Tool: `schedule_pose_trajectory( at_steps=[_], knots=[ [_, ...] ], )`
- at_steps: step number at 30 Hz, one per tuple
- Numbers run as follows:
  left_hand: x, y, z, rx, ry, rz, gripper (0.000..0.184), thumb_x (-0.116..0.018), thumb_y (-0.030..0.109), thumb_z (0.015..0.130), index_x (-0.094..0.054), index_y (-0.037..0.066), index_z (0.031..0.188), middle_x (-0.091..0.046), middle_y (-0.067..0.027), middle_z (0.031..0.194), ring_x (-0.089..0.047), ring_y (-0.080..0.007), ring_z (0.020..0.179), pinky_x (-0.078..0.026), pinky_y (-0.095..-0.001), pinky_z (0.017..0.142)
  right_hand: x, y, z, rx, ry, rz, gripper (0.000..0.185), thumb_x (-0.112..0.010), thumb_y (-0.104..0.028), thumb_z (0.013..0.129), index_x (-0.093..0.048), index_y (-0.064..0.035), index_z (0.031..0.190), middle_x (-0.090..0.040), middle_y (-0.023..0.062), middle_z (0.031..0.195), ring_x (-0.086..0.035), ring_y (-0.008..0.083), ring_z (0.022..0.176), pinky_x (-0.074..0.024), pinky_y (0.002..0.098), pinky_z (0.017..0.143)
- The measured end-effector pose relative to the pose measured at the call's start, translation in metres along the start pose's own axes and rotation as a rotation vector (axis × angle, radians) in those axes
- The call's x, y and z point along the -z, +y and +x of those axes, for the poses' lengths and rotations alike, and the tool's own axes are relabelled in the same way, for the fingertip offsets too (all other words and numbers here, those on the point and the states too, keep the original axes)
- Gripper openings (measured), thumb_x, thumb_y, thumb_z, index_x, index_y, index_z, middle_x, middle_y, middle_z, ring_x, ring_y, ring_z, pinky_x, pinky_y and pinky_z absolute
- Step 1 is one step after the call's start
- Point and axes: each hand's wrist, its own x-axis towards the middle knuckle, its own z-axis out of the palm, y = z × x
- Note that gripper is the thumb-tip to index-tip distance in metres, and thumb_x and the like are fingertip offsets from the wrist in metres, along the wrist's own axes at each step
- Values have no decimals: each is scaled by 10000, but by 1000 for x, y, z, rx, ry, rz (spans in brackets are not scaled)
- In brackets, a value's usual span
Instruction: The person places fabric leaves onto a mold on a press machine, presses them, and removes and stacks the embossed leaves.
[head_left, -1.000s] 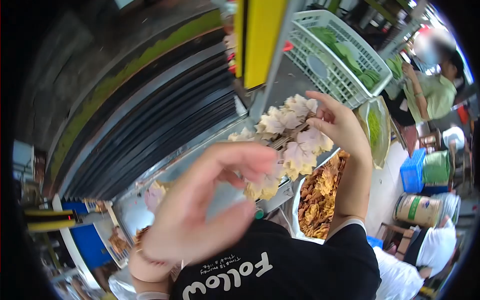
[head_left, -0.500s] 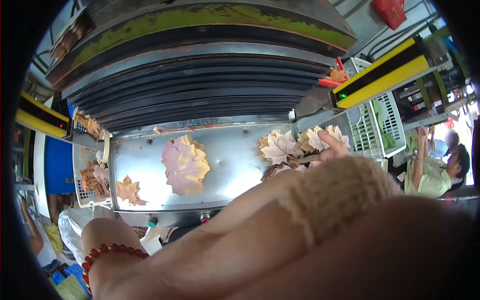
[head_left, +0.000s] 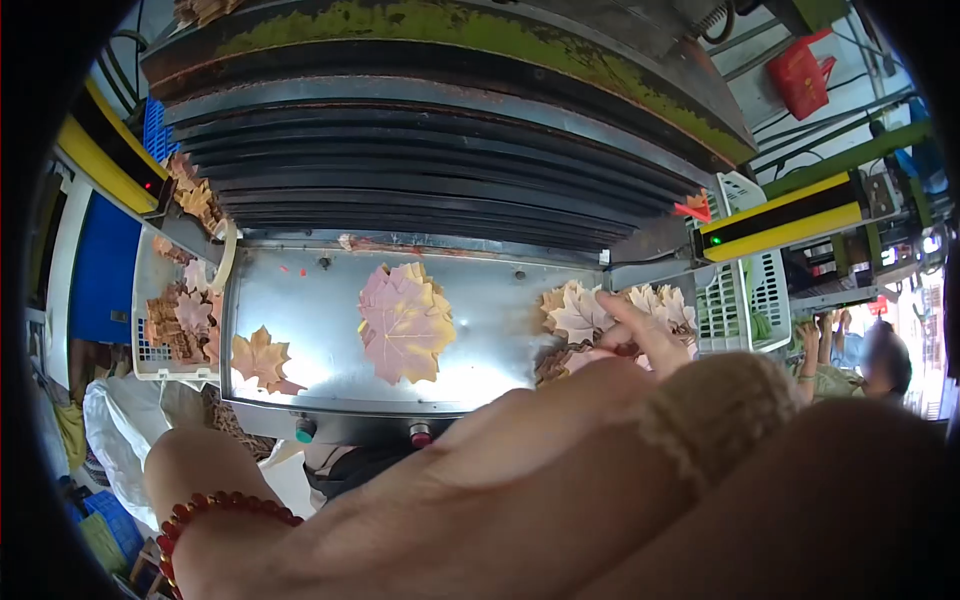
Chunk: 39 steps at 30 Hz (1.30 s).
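Observation:
At the right end of a metal plate [head_left: 490, 360], my right hand [head_left: 645, 335] reaches in among piled maple leaf cutouts [head_left: 575, 310]. One finger stretches across the pile, while the others look bent onto the leaves and are partly hidden. A beige knitted cuff [head_left: 725, 405] blurs close to the camera. My left wrist wears a red bead bracelet [head_left: 225, 505] at lower left. A large bare stretch of skin crosses the foreground, and my left fingers cannot be made out. A pink and yellow stack of maple leaf cutouts [head_left: 405, 325] lies mid-plate, apart from the hands.
Dark pleated bellows [head_left: 420, 170] rise behind the plate. Yellow-black bars [head_left: 785, 215] flank it. White baskets stand at both sides, the left basket [head_left: 150, 365] holding leaves. Green button [head_left: 304, 432] and red button [head_left: 421, 436] sit on the front edge. Another person [head_left: 850, 370] is far right.
The camera view has shifted, so the machine appears slightly further right. My right hand stays at the right-hand leaf pile, its fingers slightly lower and less raised. The middle stack remains on the plate.

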Motion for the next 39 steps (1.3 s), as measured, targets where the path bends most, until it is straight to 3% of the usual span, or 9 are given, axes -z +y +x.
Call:
schedule_pose_trajectory(
  at_steps=[5, 10, 15, 21, 27, 31, 34, 35, 39],
  knots=[
    [6, 3, -18, -58, 71, 69, 393, -571, -21, 737, -530, -19, 1127, -560, -123, 1118, -533, -175, 1041, -404, -315, 908, -12, -11, 10, 62, -43, -95, 552, -769, -53, 743, -595, -91, 1266, -629, 50, 749, -592, 186, 651, -493, 305, 613],
    [35, -8, -51, -135, 440, 313, 392, -555, -36, 731, -529, -19, 1122, -557, -120, 1120, -528, -174, 1048, -397, -314, 917, -38, -17, 22, 5, -193, 62, 510, -732, -8, 767, -601, -69, 1256, -611, 55, 755, -582, 151, 638, -479, 285, 589],
    [71, -88, -108, 74, 1007, 721, 278, -531, 71, 892, -525, -11, 1157, -554, -88, 1184, -501, -168, 1135, -357, -321, 996, -84, 2, 43, -171, -200, 410, 626, -641, -228, 916, -353, -73, 1450, -518, 130, 1270, -470, 204, 1182, -380, 353, 993],
    [59, -184, -126, 39, 1331, 581, 404, -413, 268, 1019, -473, -8, 1307, -504, -158, 1261, -481, -275, 1199, -320, -356, 1057, -178, 8, 48, -494, 2, 878, 632, -488, -365, 1003, -213, -64, 1486, -395, 169, 1394, -374, 241, 1309, -318, 352, 1081],
    [65, -194, -112, 59, 1283, 516, 506, -406, 349, 1020, -407, -44, 1339, -467, -215, 1283, -506, -306, 1161, -377, -371, 1017, -207, -11, 47, -520, 159, 1159, 608, -526, -338, 989, -264, -22, 1439, -397, 162, 1373, -408, 217, 1264, -358, 318, 1046],
    [70, -191, -118, 127, 1227, 530, 514, -458, 364, 1001, -419, -43, 1313, -474, -221, 1240, -537, -313, 1111, -453, -388, 946, -185, -1, 53, -358, 91, 701, 667, -729, -250, 855, -375, -17, 1370, -480, 106, 1276, -474, 185, 1177, -404, 308, 995],
    [70, -193, -121, 119, 1196, 642, 513, -514, 356, 978, -430, -34, 1301, -481, -220, 1210, -545, -325, 1097, -492, -392, 899, -159, 20, 70, -316, -212, 375, 556, -770, -246, 824, -503, -27, 1259, -554, 71, 1140, -509, 143, 1082, -443, 282, 903],
    [71, -192, -122, 106, 1185, 703, 515, -534, 352, 969, -433, -30, 1298, -483, -220, 1202, -546, -330, 1096, -503, -392, 884, -162, 26, 71, -330, -187, 527, 410, -765, -220, 828, -586, -31, 1145, -607, 28, 975, -545, 92, 913, -461, 247, 765],
    [78, -165, -124, 200, 1117, 853, 588, -670, 339, 873, -449, 7, 1305, -485, -209, 1206, -518, -358, 1111, -452, -423, 940, -153, 29, 83, -403, -141, 635, 222, -694, -136, 878, -639, -3, 1048, -652, 16, 821, -569, 67, 739, -475, 240, 658]
  ],
)
